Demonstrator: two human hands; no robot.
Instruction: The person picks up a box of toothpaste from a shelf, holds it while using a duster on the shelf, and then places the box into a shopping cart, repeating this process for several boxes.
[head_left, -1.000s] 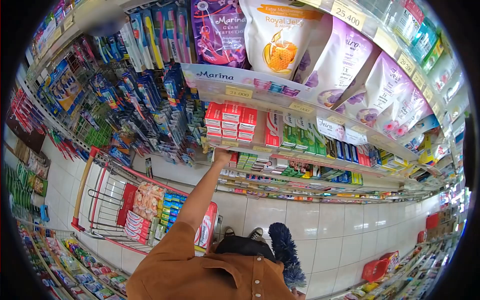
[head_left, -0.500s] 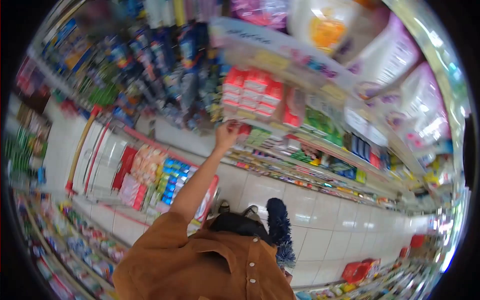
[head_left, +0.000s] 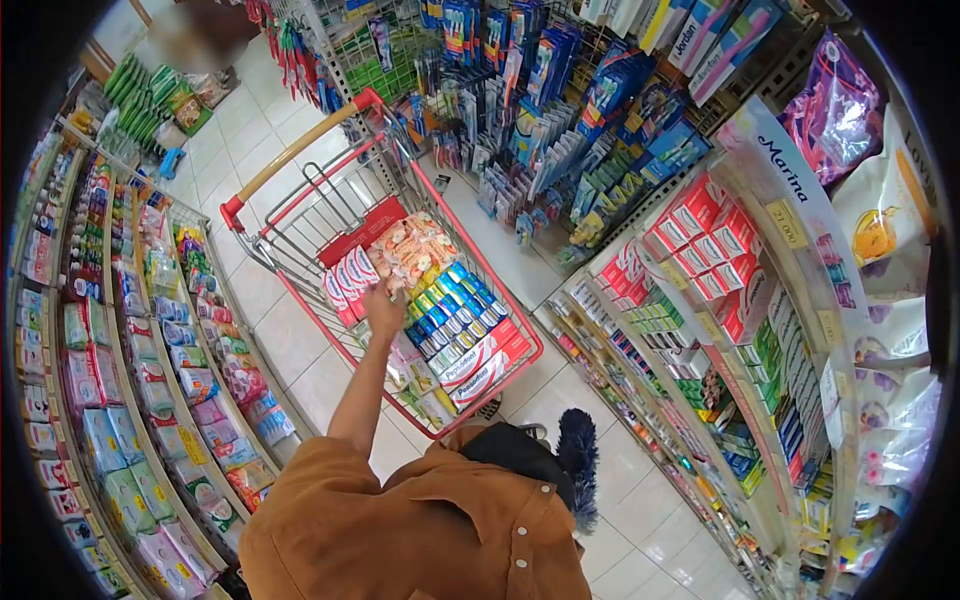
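Note:
My left hand (head_left: 383, 307) reaches down into a red shopping cart (head_left: 297, 152). Its fingers rest at the stack of red and white boxes (head_left: 345, 283), beside rows of blue and green packs (head_left: 450, 305). Whether the hand grips anything is hidden. Orange-patterned packets (head_left: 415, 245) lie further back in the cart, and larger red and white toothpaste cartons (head_left: 482, 365) lie at its near end. A blue feather duster (head_left: 582, 465) sticks out at my right side; my right hand is out of view.
To the right is a shelf unit with red boxes (head_left: 700, 235) and green toothpaste packs. A rack of toothbrushes (head_left: 560, 100) hangs beyond the cart. Shelves of sachets and packets (head_left: 130, 330) line the left. The floor is white tile (head_left: 290, 335).
My left hand has dropped from the shelf edge below the red boxes into the cart. My view has swung from the shelf down to the cart.

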